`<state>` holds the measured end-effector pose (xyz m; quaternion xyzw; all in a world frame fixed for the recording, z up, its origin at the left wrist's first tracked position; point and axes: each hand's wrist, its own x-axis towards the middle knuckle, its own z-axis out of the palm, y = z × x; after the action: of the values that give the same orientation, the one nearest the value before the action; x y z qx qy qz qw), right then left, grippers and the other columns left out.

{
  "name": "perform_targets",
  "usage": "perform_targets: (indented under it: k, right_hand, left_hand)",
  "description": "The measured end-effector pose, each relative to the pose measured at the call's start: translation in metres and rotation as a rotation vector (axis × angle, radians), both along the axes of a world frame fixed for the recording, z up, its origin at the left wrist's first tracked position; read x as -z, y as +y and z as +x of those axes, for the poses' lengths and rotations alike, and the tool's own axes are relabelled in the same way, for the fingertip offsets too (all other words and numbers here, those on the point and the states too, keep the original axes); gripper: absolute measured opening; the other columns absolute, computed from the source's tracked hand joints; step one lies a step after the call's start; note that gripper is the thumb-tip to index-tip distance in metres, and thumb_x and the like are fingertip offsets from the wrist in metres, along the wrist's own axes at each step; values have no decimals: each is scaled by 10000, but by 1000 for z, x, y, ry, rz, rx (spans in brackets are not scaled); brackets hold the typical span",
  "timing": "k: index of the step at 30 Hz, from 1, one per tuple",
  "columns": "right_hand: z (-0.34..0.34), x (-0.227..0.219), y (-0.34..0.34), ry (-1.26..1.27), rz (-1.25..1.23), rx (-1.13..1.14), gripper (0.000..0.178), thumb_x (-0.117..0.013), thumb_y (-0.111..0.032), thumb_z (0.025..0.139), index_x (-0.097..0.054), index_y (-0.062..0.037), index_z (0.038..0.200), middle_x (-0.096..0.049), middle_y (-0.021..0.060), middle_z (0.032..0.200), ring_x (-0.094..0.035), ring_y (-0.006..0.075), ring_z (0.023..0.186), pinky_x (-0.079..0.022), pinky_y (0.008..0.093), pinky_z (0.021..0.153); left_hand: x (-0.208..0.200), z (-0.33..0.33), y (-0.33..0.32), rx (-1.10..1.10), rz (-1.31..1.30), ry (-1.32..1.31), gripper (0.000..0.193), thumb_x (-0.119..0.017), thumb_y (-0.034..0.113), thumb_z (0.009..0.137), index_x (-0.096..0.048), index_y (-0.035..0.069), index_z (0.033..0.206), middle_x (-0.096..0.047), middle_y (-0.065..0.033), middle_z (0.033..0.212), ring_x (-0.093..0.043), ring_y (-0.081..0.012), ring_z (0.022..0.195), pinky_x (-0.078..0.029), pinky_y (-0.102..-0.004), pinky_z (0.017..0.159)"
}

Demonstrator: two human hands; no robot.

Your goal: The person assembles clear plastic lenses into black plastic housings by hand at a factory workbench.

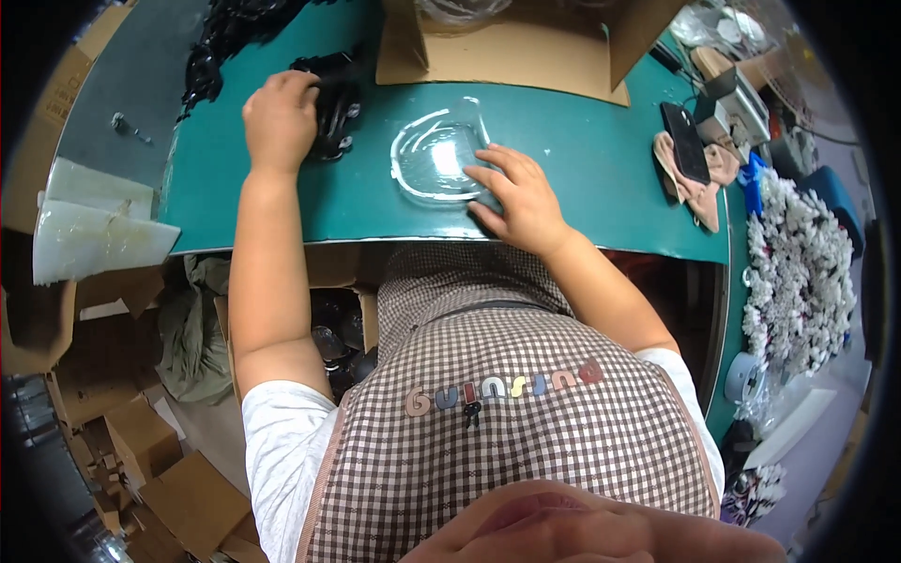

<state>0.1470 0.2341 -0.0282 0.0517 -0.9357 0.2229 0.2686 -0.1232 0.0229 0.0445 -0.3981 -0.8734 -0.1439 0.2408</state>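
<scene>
My left hand reaches over the green table beside a pile of glossy black plastic parts. Its fingers are bent and close together at the parts' edge; their tips are partly hidden, so what they pinch does not show. A clear, curved plastic shield with a pale rim lies flat in front of me, catching the light. At its right side rests my right hand, fingers spread, with fingertips and thumb touching the shield's edge.
An open cardboard box stands at the table's back. More black parts lie far left. A phone sits on a pink cloth at the right, near a heap of white pieces. Cartons fill the lower left.
</scene>
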Motion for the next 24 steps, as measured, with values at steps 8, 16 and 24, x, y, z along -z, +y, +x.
perform_targets:
  k: [8,16,24]
  right_hand:
    - [1,3,19,300,-277,148,769,-800,-367,763,-478,-40,1380,-537,201,1336,-512,361,1250,-397,434,1071]
    - [45,-40,38,-183,-1352,-433,661,-754,-329,782,-541,25,1298,-659,138,1159,-633,218,1079,-502,348,952]
    - [72,-45,50,122,-1587,-43,597,-702,-271,803,-534,42,1282,-673,173,1152,-679,253,1012,-553,365,901]
  left_hand:
    - [-20,87,5,384,835,-517,215,-560,153,1007,-602,12,1164,-631,-48,1030,-597,-155,965,-486,-304,885]
    - [7,154,41,605,917,-1584,299,-489,245,1051,-566,13,1224,-634,-10,1025,-606,-89,896,-503,-252,809]
    - [45,172,47,445,-141,-191,486,-782,229,775,-620,110,1218,-647,-113,1162,-582,-319,1146,-440,-449,1006]
